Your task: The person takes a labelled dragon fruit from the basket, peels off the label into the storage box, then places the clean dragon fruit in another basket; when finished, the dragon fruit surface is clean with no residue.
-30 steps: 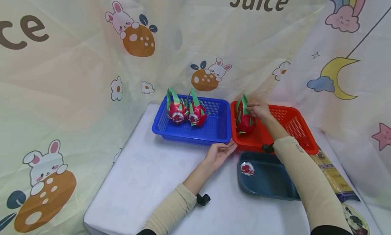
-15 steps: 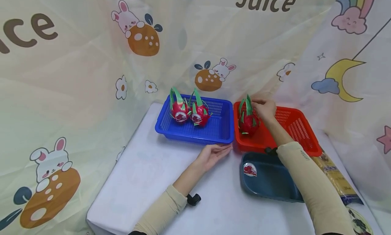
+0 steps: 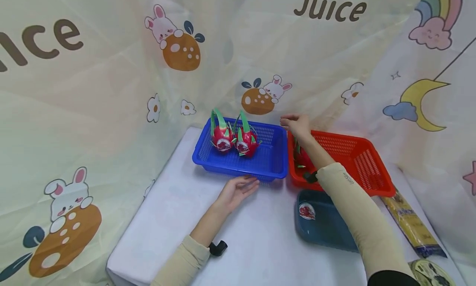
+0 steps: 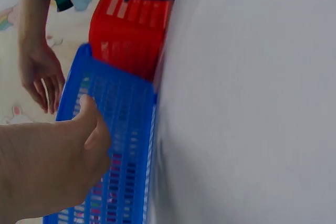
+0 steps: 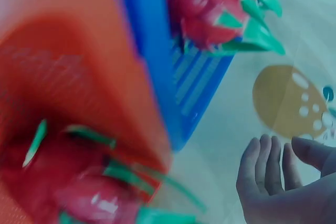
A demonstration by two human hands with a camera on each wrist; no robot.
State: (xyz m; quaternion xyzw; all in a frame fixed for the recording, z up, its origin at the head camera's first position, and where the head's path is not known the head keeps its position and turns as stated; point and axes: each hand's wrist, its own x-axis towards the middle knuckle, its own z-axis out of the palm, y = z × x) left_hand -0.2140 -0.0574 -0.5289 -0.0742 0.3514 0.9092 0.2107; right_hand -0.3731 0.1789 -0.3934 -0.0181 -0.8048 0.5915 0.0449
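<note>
- The white cloth-covered worktop (image 3: 245, 244) carries everything here.
- The red rectangular slotted plastic basket (image 3: 349, 166) looks light and a little flexible; I'd take it by the rim, since the walls may bow.
- Beside it, the blue rectangular slotted plastic basket (image 3: 273, 156) seems just as light, likely to slide over cloth if nudged.
- My bare left hand (image 3: 235, 194) has its fingers extended by the blue basket's front; whether they touch it, I can't tell.
- My bare right hand (image 3: 298, 125) holds nothing, fingers loosely bent, above the baskets' back edges.
- Two glossy pink-red, round dragon fruits (image 3: 247, 144) sit in the blue basket, a third (image 3: 304, 158) in the red. I judge them firm, perhaps slippery; best cupped around the body.
- Their long green pointed leaves (image 3: 218, 118) look bendy, usable for a light pinch.
</note>
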